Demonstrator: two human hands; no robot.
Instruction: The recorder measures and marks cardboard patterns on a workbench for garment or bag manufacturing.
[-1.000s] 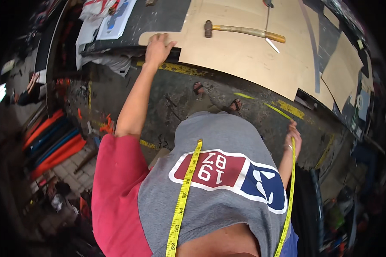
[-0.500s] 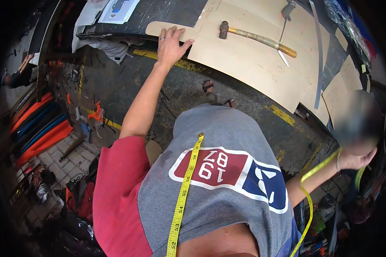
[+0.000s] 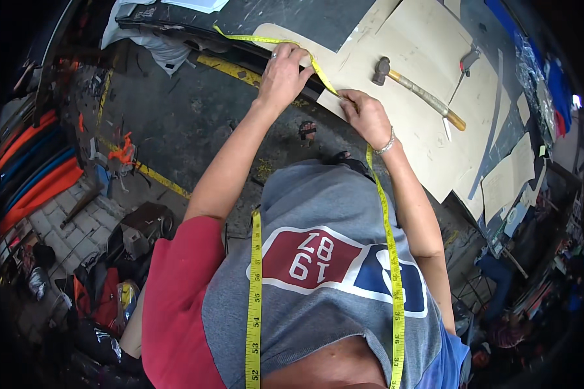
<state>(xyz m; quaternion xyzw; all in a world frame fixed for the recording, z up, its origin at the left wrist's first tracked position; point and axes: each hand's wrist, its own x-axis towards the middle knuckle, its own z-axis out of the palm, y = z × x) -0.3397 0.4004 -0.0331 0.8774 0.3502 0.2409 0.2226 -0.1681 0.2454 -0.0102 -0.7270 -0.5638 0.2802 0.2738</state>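
Note:
A yellow measuring tape (image 3: 391, 259) hangs round my neck and runs up over the edge of a tan cardboard sheet (image 3: 402, 123) on the dark worktable (image 3: 292, 16). My left hand (image 3: 283, 72) presses the tape flat on the sheet's near-left edge. My right hand (image 3: 367, 118), with a bracelet at the wrist, pinches the tape against the sheet's near edge. The tape's free end (image 3: 240, 37) stretches left along the table edge.
A wooden-handled hammer (image 3: 416, 93) lies on the cardboard just beyond my right hand. A red-handled tool (image 3: 468, 63) and more cardboard pieces (image 3: 509, 178) lie to the right. Orange and blue strips (image 3: 36, 175) and clutter lie on the floor at left.
My right hand has come up from low at my right side to the cardboard's edge, bringing the tape with it. The tape now lies stretched under both hands.

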